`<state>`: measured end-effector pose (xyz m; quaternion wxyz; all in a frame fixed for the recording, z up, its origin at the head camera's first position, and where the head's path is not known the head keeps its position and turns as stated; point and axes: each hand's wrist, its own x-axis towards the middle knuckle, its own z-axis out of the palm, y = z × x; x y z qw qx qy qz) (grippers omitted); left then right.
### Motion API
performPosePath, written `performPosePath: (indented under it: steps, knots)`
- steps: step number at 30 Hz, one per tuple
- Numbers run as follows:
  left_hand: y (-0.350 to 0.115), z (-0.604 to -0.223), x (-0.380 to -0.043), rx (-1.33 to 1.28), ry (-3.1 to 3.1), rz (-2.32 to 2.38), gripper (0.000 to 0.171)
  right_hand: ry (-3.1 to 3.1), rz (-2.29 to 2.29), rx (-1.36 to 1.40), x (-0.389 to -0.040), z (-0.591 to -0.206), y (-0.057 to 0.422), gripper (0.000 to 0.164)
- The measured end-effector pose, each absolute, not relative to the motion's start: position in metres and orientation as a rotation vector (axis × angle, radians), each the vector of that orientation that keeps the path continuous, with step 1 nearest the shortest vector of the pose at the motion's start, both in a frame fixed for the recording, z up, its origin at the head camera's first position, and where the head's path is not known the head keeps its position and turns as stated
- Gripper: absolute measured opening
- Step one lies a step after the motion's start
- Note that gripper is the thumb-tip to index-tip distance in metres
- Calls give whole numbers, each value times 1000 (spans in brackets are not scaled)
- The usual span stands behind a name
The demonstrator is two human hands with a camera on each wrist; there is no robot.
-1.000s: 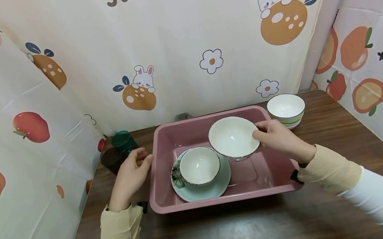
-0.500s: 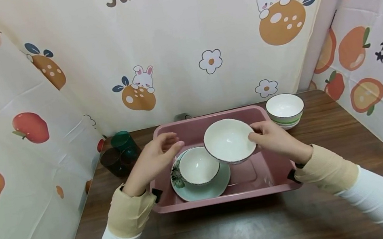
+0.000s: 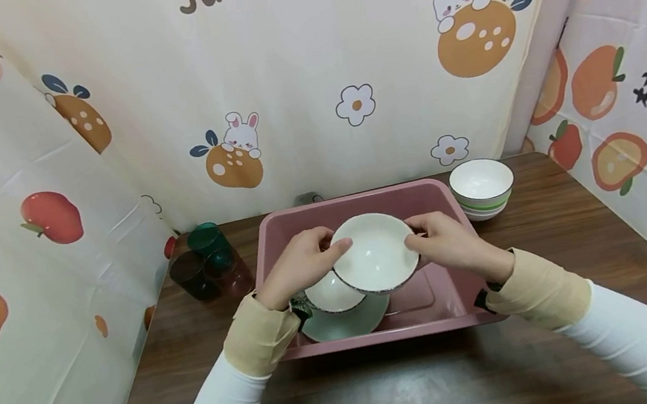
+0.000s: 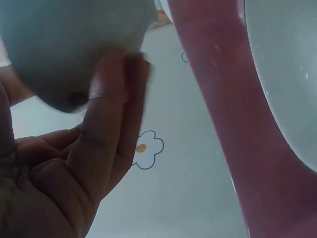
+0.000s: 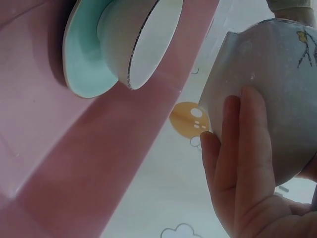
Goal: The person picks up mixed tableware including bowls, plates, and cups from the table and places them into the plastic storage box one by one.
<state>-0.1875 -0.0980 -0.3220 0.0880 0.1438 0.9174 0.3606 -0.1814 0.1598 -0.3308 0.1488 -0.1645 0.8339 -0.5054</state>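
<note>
A white bowl (image 3: 374,253) with a thin dark rim is held above the pink basin (image 3: 354,202), tilted so its inside shows. My left hand (image 3: 306,263) grips its left edge, thumb on the inside of the rim. On the opposite edge my right hand (image 3: 445,240) holds it the same way. In the right wrist view several fingers (image 5: 255,144) lie along the outer wall of the bowl (image 5: 282,74), which bears a small yellow and branch print. Below, a second white bowl (image 3: 333,294) sits on a pale green plate (image 3: 341,325) inside the basin, partly hidden.
Left of the basin stand several dark tinted cups, one of them a green cup (image 3: 206,238). A stack of white bowls (image 3: 481,185) with a green band is at the back right. Printed curtains surround the brown table (image 3: 387,386).
My left hand has moved right from beside the cups and taken hold of the bowl's left edge. My right hand has carried the bowl slightly left and toward me.
</note>
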Motion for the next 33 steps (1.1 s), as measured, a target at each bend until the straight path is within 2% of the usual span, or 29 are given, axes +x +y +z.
performPosePath:
  steps: [4,15,23,29,33]
  knots:
    - [-94,-323,-190,451,2772,1061,27,2400,-1442,-492,-179,-330,157,38]
    - [-93,-322,-188,494,2865,947,30,2354,-1432,-502,-178,-331,151,40]
    - [-93,-318,-187,487,2888,917,24,2292,-1463,-503,-179,-330,152,41]
    - [-95,-319,-192,481,2905,905,23,2262,-1488,-518,-182,-324,166,50]
    - [-100,-321,-196,453,2914,866,22,2367,-1443,-529,-184,-321,185,48]
